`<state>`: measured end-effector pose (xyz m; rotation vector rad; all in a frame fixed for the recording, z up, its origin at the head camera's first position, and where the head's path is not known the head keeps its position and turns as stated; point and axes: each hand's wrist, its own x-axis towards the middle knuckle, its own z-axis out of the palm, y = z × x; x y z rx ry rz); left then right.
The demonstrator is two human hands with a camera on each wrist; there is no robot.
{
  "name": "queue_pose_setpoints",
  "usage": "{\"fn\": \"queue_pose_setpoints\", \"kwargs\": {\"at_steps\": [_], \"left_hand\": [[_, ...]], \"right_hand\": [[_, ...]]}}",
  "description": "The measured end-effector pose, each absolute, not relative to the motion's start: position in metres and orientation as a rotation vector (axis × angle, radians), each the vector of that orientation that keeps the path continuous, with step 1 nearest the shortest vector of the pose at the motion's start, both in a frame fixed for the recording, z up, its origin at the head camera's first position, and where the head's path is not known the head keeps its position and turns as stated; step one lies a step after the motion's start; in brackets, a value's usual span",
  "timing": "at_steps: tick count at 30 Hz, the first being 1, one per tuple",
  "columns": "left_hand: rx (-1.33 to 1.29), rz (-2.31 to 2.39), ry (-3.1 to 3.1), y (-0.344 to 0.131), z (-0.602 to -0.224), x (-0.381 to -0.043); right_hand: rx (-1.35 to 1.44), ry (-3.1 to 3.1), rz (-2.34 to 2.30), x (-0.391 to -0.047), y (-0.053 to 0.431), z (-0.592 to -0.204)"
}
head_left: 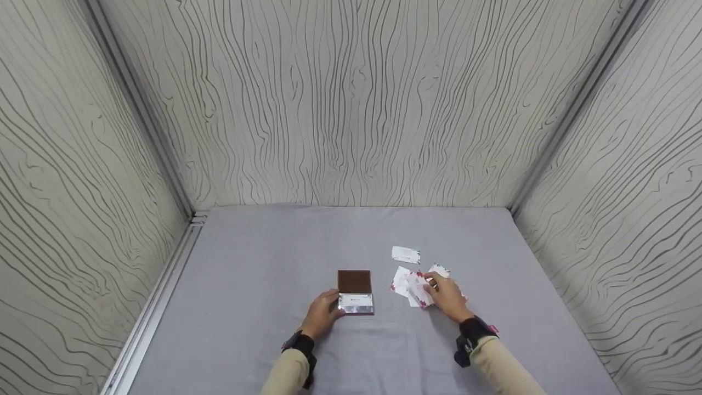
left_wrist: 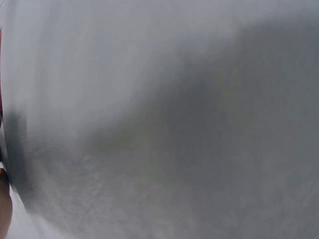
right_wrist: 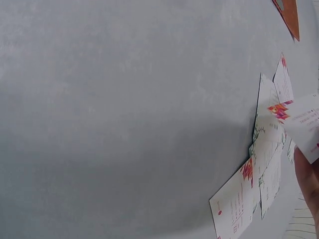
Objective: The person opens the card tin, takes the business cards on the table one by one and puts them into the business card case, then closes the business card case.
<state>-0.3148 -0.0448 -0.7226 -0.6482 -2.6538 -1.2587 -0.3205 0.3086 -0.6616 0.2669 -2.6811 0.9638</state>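
An open brown card holder lies on the cloth, a white card showing in a clear pocket on its near half. My left hand grips the left edge of this half, thumb at the near corner. To the right, my right hand pinches a white business card with red flower corners. In the right wrist view, the pinched card is raised over a loose spread of cards, some with green leaf prints. The left wrist view mostly takes in cloth, with a fingertip at its left edge.
A single card lies apart, farther back than the spread. Grey cloth covers the table. Walls with a wood-grain line pattern stand behind and on both sides, and a metal rail runs along the left edge.
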Motion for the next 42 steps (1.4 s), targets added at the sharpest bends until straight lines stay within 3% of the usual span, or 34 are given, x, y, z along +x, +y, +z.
{"fn": "queue_pose_setpoints", "kwargs": {"at_steps": [42], "left_hand": [[-0.778, -1.191, -2.46, -0.046, -0.729, -0.314]], "right_hand": [[0.614, -2.569, 0.994, -0.33, 0.251, -0.673]]}}
